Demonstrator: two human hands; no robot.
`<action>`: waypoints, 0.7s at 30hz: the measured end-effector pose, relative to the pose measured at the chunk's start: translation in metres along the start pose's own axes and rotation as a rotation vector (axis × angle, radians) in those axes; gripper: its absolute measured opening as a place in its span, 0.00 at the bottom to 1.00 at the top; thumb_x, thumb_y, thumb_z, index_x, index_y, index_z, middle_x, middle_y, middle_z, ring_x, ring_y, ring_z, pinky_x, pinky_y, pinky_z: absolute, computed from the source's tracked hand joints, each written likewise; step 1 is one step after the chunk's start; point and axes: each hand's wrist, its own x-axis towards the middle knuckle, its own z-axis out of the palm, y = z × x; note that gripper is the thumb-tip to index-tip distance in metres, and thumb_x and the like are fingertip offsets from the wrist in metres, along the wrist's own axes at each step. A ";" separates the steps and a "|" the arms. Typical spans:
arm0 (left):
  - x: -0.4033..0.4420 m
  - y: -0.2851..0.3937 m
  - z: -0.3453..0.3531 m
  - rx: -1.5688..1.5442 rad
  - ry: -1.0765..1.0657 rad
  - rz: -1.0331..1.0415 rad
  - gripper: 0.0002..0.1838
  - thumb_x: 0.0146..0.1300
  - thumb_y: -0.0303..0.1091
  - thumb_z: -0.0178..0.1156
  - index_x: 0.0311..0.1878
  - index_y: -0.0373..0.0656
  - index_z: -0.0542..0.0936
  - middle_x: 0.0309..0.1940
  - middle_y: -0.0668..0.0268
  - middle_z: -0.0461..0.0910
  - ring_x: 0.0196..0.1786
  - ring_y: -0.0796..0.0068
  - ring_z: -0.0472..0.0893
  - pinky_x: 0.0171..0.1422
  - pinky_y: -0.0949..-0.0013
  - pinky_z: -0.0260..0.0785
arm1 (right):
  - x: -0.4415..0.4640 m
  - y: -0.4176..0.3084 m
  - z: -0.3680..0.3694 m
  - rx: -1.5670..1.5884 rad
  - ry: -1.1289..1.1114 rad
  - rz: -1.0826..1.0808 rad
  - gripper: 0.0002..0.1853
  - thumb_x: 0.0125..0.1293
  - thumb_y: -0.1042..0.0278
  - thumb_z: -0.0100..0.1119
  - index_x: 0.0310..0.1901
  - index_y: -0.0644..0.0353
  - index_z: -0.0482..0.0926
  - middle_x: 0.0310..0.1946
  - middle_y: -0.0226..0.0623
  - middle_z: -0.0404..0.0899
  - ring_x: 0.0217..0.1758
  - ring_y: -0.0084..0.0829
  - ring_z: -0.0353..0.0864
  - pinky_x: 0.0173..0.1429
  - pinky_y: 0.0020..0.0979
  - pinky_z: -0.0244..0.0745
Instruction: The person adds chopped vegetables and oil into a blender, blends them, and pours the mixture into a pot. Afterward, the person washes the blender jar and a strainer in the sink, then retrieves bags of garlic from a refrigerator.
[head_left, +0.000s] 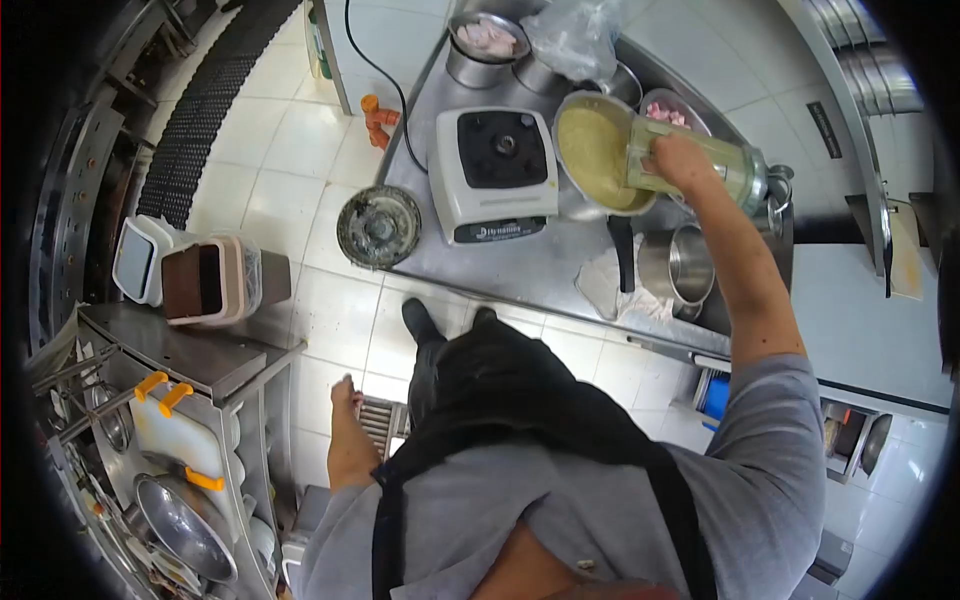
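Observation:
My right hand (680, 160) is closed on a clear blender jar (715, 160), tipped on its side with its mouth over a saucepan (645, 205). Pale yellow-green liquid (592, 145) fills much of the pan, and some of the same colour coats the jar. The pan's black handle (621, 250) points toward me. To the pan's left stands the blender base (495, 175), with no jar on it. My left hand (346, 393) hangs low at my side over the floor, away from the counter, its fingers curled with nothing visible in them.
Steel pots (690, 262) and a white cloth (600, 283) lie near the counter's front edge. Behind are a bowl of pale meat pieces (487, 38), a plastic bag (575, 40) and a bowl of pink pieces (668, 112). A round dark container (379, 227) sits at the left corner.

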 end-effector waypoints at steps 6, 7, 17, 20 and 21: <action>0.000 0.012 -0.001 0.169 -0.024 0.012 0.18 0.62 0.49 0.53 0.31 0.41 0.72 0.19 0.58 0.75 0.15 0.67 0.74 0.14 0.65 0.61 | 0.006 0.017 -0.001 -0.053 0.258 -0.023 0.19 0.55 0.51 0.62 0.32 0.62 0.83 0.32 0.51 0.82 0.38 0.50 0.82 0.45 0.44 0.77; -0.005 0.027 0.002 0.173 -0.028 0.012 0.18 0.62 0.49 0.53 0.32 0.41 0.72 0.20 0.57 0.76 0.14 0.67 0.74 0.14 0.65 0.60 | 0.008 0.014 -0.012 -0.060 0.266 -0.021 0.19 0.55 0.51 0.62 0.32 0.62 0.83 0.32 0.51 0.82 0.38 0.50 0.82 0.45 0.44 0.77; 0.040 0.064 0.004 0.460 -0.061 0.270 0.24 0.63 0.53 0.51 0.26 0.39 0.74 0.16 0.54 0.78 0.12 0.62 0.73 0.15 0.58 0.64 | -0.025 0.017 -0.011 0.190 0.157 0.211 0.20 0.53 0.50 0.64 0.35 0.61 0.84 0.33 0.49 0.83 0.40 0.47 0.83 0.49 0.45 0.76; 0.015 0.093 0.017 0.202 -0.031 0.163 0.17 0.61 0.43 0.54 0.29 0.35 0.73 0.18 0.48 0.77 0.15 0.58 0.75 0.14 0.58 0.64 | -0.027 0.008 -0.001 0.113 0.228 0.098 0.19 0.53 0.50 0.63 0.35 0.61 0.84 0.33 0.49 0.82 0.41 0.48 0.83 0.49 0.45 0.76; 0.046 0.084 0.018 0.135 -0.051 0.169 0.15 0.61 0.41 0.54 0.30 0.35 0.72 0.20 0.48 0.77 0.14 0.58 0.74 0.14 0.60 0.63 | -0.034 0.007 0.000 0.107 0.186 0.056 0.19 0.54 0.50 0.63 0.35 0.61 0.84 0.33 0.50 0.82 0.41 0.48 0.83 0.49 0.45 0.76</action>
